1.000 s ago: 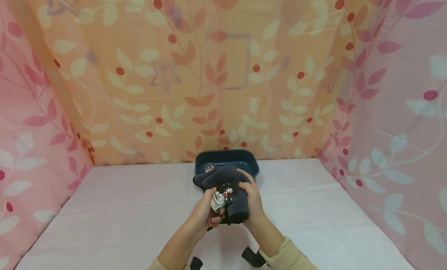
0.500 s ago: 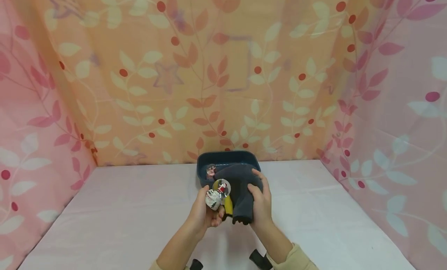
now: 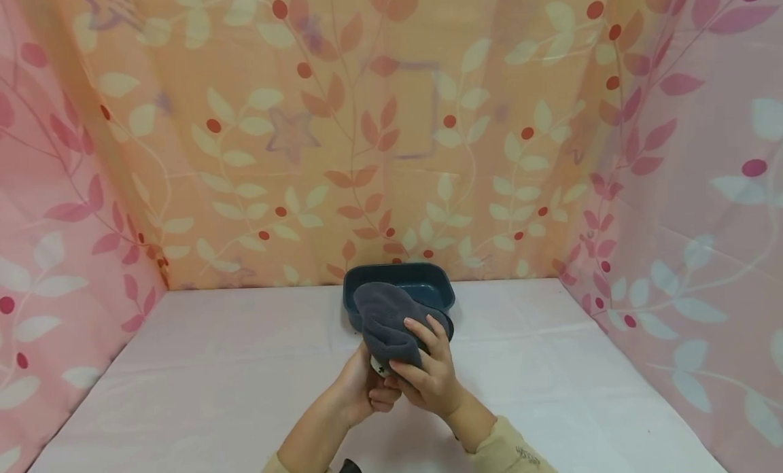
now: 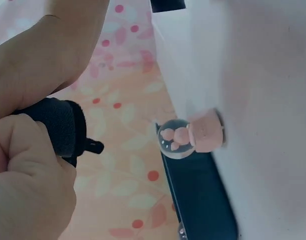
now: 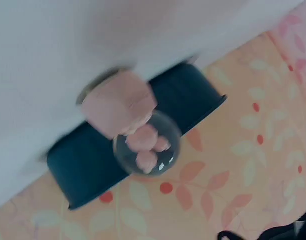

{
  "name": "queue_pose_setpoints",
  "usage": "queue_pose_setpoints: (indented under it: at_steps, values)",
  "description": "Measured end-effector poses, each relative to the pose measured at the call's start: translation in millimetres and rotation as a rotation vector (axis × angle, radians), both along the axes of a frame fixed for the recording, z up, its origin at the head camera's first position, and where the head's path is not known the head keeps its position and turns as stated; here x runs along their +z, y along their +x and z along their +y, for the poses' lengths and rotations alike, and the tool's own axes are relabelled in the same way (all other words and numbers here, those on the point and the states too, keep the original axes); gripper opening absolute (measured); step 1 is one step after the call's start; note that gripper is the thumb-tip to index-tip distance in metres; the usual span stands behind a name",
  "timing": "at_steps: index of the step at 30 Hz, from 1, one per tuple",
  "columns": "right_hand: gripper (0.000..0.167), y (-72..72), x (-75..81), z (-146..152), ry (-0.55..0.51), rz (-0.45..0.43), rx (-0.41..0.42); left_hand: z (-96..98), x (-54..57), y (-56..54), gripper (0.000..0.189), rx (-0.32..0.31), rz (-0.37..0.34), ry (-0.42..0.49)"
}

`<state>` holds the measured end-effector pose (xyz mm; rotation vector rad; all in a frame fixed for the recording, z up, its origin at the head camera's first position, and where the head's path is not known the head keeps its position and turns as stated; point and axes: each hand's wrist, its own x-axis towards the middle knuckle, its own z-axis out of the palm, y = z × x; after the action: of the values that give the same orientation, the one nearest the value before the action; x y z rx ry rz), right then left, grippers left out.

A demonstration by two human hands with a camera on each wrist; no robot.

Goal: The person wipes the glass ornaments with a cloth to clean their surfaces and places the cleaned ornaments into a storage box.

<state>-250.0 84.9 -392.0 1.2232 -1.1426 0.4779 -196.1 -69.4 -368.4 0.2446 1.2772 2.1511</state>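
In the head view my left hand (image 3: 361,384) grips a snow globe (image 3: 378,368); only a bit of its white base shows, and its ball is hidden. Over it lies a dark grey cloth (image 3: 385,317), gripped by my right hand (image 3: 431,374) with fingers bent over its folds. Both hands are close together above the table, just in front of a dark blue bin (image 3: 437,317). Another snow globe, pink with a clear ball (image 4: 205,131), stands on the table before the bin in both wrist views. The head view does not show it.
White cloth covers the table (image 3: 245,364). A patterned curtain (image 3: 367,153) closes off the back, with pink sides left and right. At the bin's rim in the left wrist view, a small clear ball (image 4: 182,231) shows. A black device (image 3: 350,466) sits by my left wrist.
The grey cloth has shifted left and now covers the snow globe, whose ball showed before. My right hand has moved left with it, close against my left hand.
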Motion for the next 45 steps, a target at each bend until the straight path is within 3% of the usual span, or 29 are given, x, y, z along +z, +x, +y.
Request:
queue_pose_setpoints:
  at_steps: [4, 7, 12, 15, 18, 20, 25, 30, 34, 36, 39, 45]
  values:
    - [0.024, -3.1, 8.4, 0, -0.013, 0.008, 0.068, -0.3, -1.4, -1.4, 0.071, -0.065, 0.0, 0.058]
    - [0.02, -3.5, 9.6, -1, -0.048, -0.093, 0.147, -0.4, -2.2, -2.7, 0.07, -0.138, -0.003, 0.12]
    - [0.018, 5.0, -0.2, -7, -0.17, -0.415, 0.319, -1.5, -2.5, -4.7, 0.066, -0.174, 0.005, 0.134]
    - [0.035, 17.2, -4.8, -9, -0.257, -0.722, 0.435, -2.9, -3.0, -4.8, 0.065, -0.156, 0.016, 0.091]
    - [0.049, 27.1, -3.9, -8, -0.323, -1.03, 0.551, -3.3, -2.6, -3.4, 0.063, -0.097, 0.047, 0.009]
    - [0.048, 29.8, -2.6, -7, -0.356, -1.184, 0.626, -3.4, -2.0, -2.6, 0.061, -0.042, 0.081, -0.055]
    - [0.04, 28.2, -4.5, -7, -0.403, -1.393, 0.733, -4.1, -0.8, -1.8, 0.057, 0.13, 0.188, -0.244]
    - [0.036, 28.2, -6.9, -6, -0.495, -1.666, 0.744, -1.9, -0.4, -2.1, 0.047, 0.306, 0.297, -0.444]
    - [0.037, 28.7, -4.6, -2, -0.566, -1.859, 0.808, 0.7, -2.7, -2.2, 0.042, 0.453, 0.369, -0.482]
    - [0.038, 28.8, -3.1, 0, -0.601, -1.922, 0.836, 1.4, -5.7, -2.8, 0.04, 0.505, 0.393, -0.465]
    - [0.04, 29.4, -1.9, 1, -0.654, -1.955, 0.836, 2.1, -12.0, -4.2, 0.047, 0.529, 0.414, -0.452]
    - [0.042, 28.2, -1.4, -2, -0.703, -1.907, 0.63, 1.7, -18.5, -3.5, 0.046, 0.504, 0.412, -0.488]
